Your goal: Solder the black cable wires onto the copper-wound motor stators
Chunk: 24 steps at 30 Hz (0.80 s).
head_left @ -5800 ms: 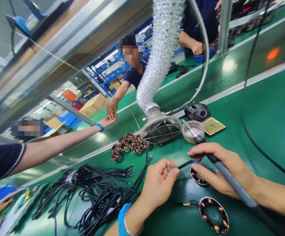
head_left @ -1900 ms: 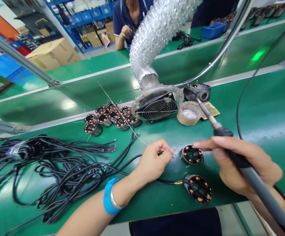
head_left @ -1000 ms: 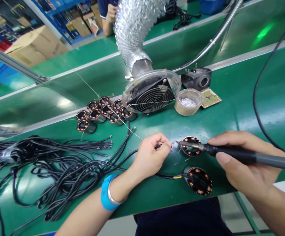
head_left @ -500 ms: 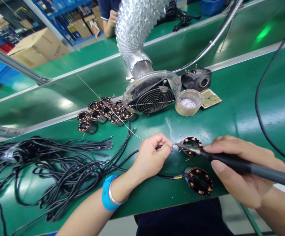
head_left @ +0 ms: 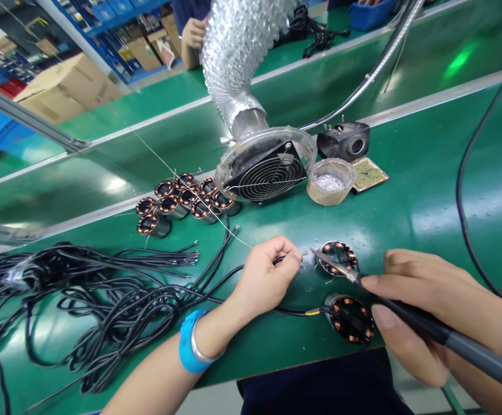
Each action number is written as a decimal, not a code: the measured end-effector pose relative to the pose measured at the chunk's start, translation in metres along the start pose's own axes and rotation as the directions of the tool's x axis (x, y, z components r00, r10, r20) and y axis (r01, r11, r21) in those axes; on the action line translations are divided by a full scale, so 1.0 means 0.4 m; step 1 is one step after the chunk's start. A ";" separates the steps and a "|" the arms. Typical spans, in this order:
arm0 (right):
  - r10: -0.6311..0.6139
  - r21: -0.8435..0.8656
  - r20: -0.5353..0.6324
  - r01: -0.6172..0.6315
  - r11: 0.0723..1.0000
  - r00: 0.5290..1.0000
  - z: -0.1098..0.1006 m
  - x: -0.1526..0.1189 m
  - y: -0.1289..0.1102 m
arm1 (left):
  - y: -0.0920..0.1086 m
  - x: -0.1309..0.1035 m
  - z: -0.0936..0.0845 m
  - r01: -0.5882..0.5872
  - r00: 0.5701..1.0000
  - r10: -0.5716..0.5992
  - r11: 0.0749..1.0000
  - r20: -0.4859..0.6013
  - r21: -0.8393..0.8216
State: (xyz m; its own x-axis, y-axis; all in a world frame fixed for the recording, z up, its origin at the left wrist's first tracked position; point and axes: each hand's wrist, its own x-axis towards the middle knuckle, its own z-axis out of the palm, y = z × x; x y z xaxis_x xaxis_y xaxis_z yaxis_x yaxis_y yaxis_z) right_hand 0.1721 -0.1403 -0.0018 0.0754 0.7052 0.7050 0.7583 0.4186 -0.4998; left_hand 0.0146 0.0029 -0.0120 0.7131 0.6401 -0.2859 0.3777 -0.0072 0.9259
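Note:
My left hand (head_left: 268, 274) pinches the end of a black cable (head_left: 237, 269), whose thin wire tips poke out past the fingers. A strand of solder wire (head_left: 236, 233) also runs into this hand from the upper left. In my right hand (head_left: 436, 305) is a soldering iron (head_left: 423, 320), its tip a little to the right of the wire ends and apart from them. Behind the iron's tip sits a copper-wound stator (head_left: 341, 252). Nearer the bench edge lies a second stator (head_left: 354, 320), with a cable and coloured wires attached.
A fume extractor (head_left: 272, 176) on a silver duct (head_left: 237, 52) stands at the back. Beside it are a tub of solder bits (head_left: 331, 187), a sponge tray (head_left: 370, 174) and an iron holder (head_left: 348, 141). Several stators (head_left: 170, 204) and a cable heap (head_left: 121, 311) lie left. A co-worker's hand (head_left: 193, 33) shows beyond.
The soldering iron's tip has drawn off the wire ends, and its handle has dropped with my right hand. The wisp of smoke is gone. My left hand has hardly moved.

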 end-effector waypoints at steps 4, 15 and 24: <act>-0.010 -0.008 -0.036 0.010 1.000 0.999 -0.005 -0.003 0.001 | 0.001 0.000 -0.001 0.005 1.000 -0.005 1.000 0.006 -0.001; 0.005 0.006 -0.125 -0.004 1.000 0.992 0.005 -0.008 0.005 | 0.000 0.002 0.000 0.011 1.000 -0.011 1.000 0.004 -0.015; -0.016 0.018 -0.257 0.022 1.000 0.966 0.026 -0.026 0.032 | 0.001 0.002 -0.002 0.004 1.000 -0.003 1.000 0.028 -0.026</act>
State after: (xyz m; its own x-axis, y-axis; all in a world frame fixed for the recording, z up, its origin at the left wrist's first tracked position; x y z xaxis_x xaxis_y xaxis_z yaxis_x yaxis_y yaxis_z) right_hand 0.1743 -0.1365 -0.0208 0.2267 0.5279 0.8185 0.7480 0.4439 -0.4934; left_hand 0.0148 0.0040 -0.0115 0.7282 0.6184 -0.2955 0.3647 0.0154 0.9310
